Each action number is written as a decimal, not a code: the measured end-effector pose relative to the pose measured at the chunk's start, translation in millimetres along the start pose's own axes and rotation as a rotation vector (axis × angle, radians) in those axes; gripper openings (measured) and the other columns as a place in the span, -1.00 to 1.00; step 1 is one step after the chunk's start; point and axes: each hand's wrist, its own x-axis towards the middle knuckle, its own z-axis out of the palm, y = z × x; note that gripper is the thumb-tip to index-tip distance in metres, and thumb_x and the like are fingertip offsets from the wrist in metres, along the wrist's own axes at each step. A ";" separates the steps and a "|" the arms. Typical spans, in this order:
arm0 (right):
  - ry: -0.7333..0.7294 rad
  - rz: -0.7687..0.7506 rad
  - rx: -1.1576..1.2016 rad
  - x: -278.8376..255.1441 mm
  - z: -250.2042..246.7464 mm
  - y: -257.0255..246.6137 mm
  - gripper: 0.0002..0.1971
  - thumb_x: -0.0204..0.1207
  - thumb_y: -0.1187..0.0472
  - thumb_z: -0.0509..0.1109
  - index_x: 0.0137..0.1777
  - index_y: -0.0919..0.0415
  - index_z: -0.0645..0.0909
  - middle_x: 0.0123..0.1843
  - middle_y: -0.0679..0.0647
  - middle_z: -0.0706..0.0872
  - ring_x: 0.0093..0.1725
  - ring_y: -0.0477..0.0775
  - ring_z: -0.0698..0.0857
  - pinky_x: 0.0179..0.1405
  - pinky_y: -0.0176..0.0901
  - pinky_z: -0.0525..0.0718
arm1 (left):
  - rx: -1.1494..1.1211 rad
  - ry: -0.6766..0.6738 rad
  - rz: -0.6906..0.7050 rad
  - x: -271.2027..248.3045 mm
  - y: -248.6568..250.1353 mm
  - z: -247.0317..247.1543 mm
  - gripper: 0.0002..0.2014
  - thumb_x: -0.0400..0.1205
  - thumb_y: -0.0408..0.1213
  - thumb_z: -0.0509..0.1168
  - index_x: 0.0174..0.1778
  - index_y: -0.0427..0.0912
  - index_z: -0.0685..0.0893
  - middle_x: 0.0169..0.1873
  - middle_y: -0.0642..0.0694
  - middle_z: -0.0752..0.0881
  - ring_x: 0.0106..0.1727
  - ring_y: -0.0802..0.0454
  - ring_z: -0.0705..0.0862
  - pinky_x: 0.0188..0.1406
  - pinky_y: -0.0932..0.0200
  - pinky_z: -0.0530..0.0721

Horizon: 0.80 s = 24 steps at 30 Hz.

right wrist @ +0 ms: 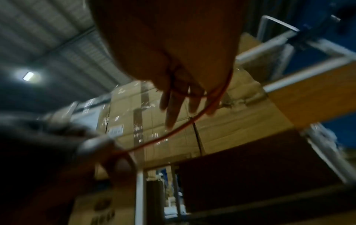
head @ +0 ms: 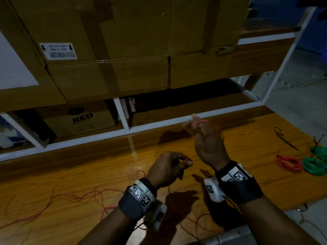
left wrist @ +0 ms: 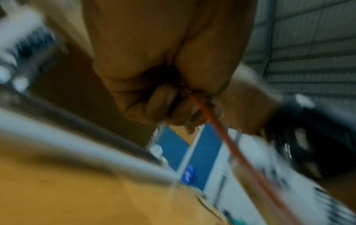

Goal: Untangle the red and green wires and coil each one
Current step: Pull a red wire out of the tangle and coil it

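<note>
A thin red wire (head: 74,197) sprawls in loose loops over the wooden table (head: 85,170) at the left and runs up to my hands. My left hand (head: 185,161) pinches it between thumb and curled fingers, seen close in the left wrist view as the red wire (left wrist: 221,129) leaving the left hand (left wrist: 165,97). My right hand (head: 196,124) is raised above and beyond it, fingers (right wrist: 173,109) straight, with turns of the red wire (right wrist: 194,121) looped round them. No green strand shows between the hands.
At the table's right lie a coiled red wire (head: 288,163), two green coils (head: 313,167) and a dark hooked wire (head: 283,138). Cardboard boxes (head: 106,68) on a white-framed shelf (head: 159,122) stand behind. A grey metal cylinder (head: 230,237) lies at the near edge.
</note>
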 end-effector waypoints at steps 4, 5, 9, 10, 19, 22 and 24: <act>-0.408 -0.014 -0.112 -28.1 11.5 21.4 -0.65 0.75 -0.02 0.14 0.06 0.12 0.72 0.01 0.06 0.80 0.13 0.13 0.78 0.10 0.11 0.71 | 0.293 0.131 0.024 -0.5 2.3 -38.1 -0.73 0.73 0.09 0.34 0.07 0.01 0.84 -0.53 0.07 0.72 -0.48 0.23 0.70 -0.45 0.15 0.66; -0.460 0.034 -0.074 -32.7 14.5 20.5 -0.56 0.74 -0.13 0.08 0.02 0.09 0.72 -0.01 0.00 0.81 0.06 0.08 0.78 0.07 0.14 0.71 | 0.358 0.134 0.043 -0.8 4.0 -46.2 -0.74 0.74 0.08 0.34 0.05 0.02 0.84 -0.54 0.10 0.71 -0.48 0.28 0.69 -0.46 0.20 0.64; -0.637 0.174 0.125 -37.9 13.2 7.9 -0.64 0.84 -0.04 0.14 -0.12 -0.08 0.68 -0.16 -0.03 0.82 -0.09 -0.08 0.79 0.15 0.13 0.73 | 0.475 0.001 0.110 -0.3 7.8 -64.9 -0.78 0.76 0.02 0.31 0.10 0.02 0.81 -0.51 0.16 0.67 -0.44 0.34 0.68 -0.49 0.35 0.53; -0.706 0.212 0.199 -38.1 11.2 2.0 -0.64 0.84 -0.01 0.15 -0.15 -0.07 0.68 -0.20 0.02 0.81 -0.14 -0.03 0.79 0.12 0.09 0.74 | 0.475 -0.024 0.135 0.2 9.7 -66.5 -0.76 0.76 0.03 0.29 0.10 0.03 0.80 -0.48 0.15 0.68 -0.42 0.28 0.70 -0.49 0.29 0.57; -1.244 0.510 0.949 -47.0 3.7 -39.9 -0.68 0.78 0.05 0.27 0.07 0.31 0.69 -0.41 0.05 0.51 -0.38 0.01 0.61 -0.19 -0.10 0.56 | 0.221 -0.059 0.300 12.0 26.3 -65.3 -0.79 0.75 -0.06 0.35 0.02 -0.08 0.82 -0.46 0.14 0.72 -0.45 0.12 0.70 -0.47 0.07 0.67; -1.247 0.499 1.297 -41.5 -2.3 -55.1 -0.69 0.73 0.05 0.33 0.08 0.35 0.64 -0.38 0.04 0.67 -0.28 0.06 0.75 -0.12 -0.09 0.68 | 0.008 0.042 0.310 20.8 26.5 -61.8 -0.69 0.79 -0.16 0.30 -0.16 -0.24 0.82 -0.50 0.09 0.70 -0.51 0.15 0.65 -0.49 0.20 0.58; -1.117 0.454 1.418 -33.6 -4.7 -67.2 -0.70 0.72 0.05 0.34 0.09 0.34 0.66 -0.32 0.08 0.75 -0.19 0.08 0.81 -0.02 -0.02 0.75 | -0.094 0.148 0.294 22.6 28.2 -57.4 -0.60 0.84 -0.26 0.21 -0.24 -0.34 0.79 -0.51 0.14 0.69 -0.48 0.25 0.65 -0.40 0.34 0.56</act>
